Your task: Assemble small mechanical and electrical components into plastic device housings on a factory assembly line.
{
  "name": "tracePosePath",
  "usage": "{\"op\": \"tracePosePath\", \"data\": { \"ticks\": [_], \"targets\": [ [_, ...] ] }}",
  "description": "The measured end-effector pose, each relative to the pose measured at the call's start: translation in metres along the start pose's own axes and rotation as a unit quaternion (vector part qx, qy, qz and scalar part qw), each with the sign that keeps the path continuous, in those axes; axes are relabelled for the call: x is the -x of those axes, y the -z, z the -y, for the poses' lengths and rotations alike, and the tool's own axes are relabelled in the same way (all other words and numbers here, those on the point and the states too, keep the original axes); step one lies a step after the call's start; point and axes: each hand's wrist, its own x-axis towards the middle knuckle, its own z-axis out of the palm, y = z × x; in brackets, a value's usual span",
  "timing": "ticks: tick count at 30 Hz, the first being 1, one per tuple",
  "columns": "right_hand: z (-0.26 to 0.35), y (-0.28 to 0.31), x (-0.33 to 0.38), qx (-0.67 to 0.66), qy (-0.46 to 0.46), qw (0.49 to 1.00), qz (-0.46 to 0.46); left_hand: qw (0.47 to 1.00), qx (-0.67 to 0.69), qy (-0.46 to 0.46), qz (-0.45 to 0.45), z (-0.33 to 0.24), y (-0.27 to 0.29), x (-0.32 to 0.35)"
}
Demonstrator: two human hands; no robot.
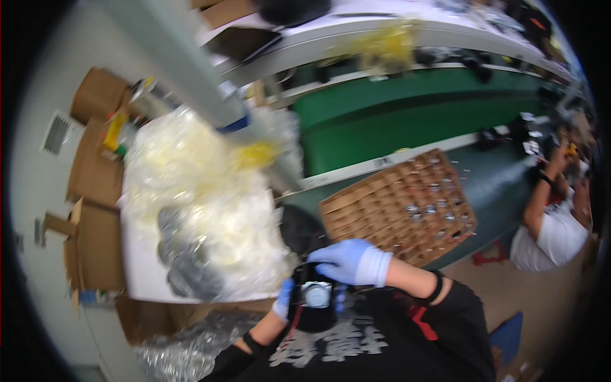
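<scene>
Close to my body I hold a black housing [313, 316] with a round silver part [316, 294] in its middle. A thin red wire [296, 318] hangs from it. My left hand [286, 298], in a blue glove, grips the housing's left side. Its fingers are partly hidden, and some blue fingertips show on the far side. My right hand [350, 260], gloved in blue with a white cuff, lies across the top edge with bent fingers on the housing. Blur hides the finer details.
A brown cardboard divider [375, 204] holding small parts lies ahead, beside a green conveyor belt [382, 108]. Clear plastic bags [203, 165] cover the white table at left, next to a grey post [184, 63]. Cardboard boxes [102, 248] stand far left. Another person [550, 235] works at right.
</scene>
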Motion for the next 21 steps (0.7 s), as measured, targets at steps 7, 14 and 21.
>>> {"op": "tracePosePath", "data": {
  "ticks": [7,14,21],
  "targets": [
    [-0.052,0.019,0.037,-0.101,-0.045,0.981,-0.162,0.998,0.066,0.005,-0.021,-0.007,0.012,-0.016],
    [-0.215,0.092,0.162,-0.136,-0.31,0.769,-0.542,0.997,0.072,-0.01,0.036,-0.006,0.043,-0.013],
    [-0.36,0.113,0.289,-0.251,-0.395,0.458,-0.756,0.999,0.036,-0.009,-0.015,-0.011,0.046,-0.015]
  ]
}}
